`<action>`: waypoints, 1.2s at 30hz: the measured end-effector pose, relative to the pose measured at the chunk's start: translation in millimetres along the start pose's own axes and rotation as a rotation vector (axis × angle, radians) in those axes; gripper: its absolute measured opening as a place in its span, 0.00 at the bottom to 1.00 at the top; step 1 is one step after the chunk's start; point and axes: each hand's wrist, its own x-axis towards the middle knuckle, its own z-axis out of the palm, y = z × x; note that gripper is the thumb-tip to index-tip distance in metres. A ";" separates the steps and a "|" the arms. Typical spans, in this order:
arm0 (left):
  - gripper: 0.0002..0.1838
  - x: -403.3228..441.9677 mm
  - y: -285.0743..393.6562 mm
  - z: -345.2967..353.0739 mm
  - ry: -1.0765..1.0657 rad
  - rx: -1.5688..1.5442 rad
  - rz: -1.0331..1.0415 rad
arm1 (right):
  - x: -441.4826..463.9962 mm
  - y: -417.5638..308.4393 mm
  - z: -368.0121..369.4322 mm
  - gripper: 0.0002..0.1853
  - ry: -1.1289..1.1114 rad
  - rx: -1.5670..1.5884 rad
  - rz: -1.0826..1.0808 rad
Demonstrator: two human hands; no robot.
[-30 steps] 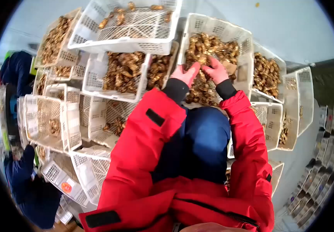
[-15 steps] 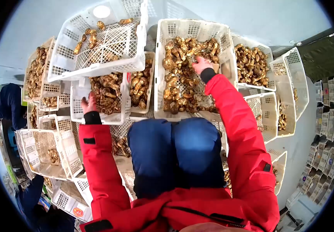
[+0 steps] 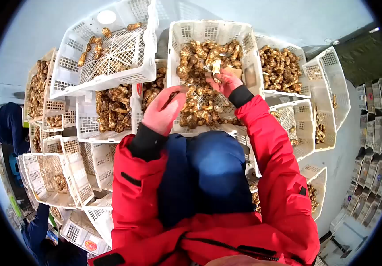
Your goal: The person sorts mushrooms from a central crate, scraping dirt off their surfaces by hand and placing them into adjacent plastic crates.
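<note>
A white plastic crate (image 3: 249,48) in front of my knees holds many brown, knobbly mushrooms (image 3: 199,106). Over its right side, my right hand (image 3: 228,83) is closed on a mushroom (image 3: 217,67) whose pale stem points away from me. My left hand (image 3: 163,111) is over the crate's left edge, fingers curled together. A dark bit shows between its thumb and fingers, too small to name. To the left of that hand stands another crate (image 3: 84,116) of mushrooms.
A raised crate (image 3: 149,64) with a few mushrooms is at the upper left. More mushroom crates stand at the right, including one crate (image 3: 304,66) and a tilted crate (image 3: 339,95). Stacked crates (image 3: 44,162) are at the left, near a person in dark clothes (image 3: 10,122).
My left hand has moved right, from the left crate to the middle one, and its fingers have closed. My right hand has lifted a mushroom from the pile. The view has shifted slightly.
</note>
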 end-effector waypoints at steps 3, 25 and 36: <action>0.12 2.7 -0.4 25.7 0.043 -0.160 -0.030 | -43.5 -10.2 16.0 0.10 -0.211 0.030 -0.006; 0.19 12.7 -40.6 10.5 0.112 -0.255 -0.074 | -264.3 -49.9 -217.3 0.24 1.233 -1.999 0.275; 0.14 10.9 -31.7 19.2 0.180 -0.366 -0.153 | 121.1 1.6 -12.8 0.26 0.970 -1.750 -0.112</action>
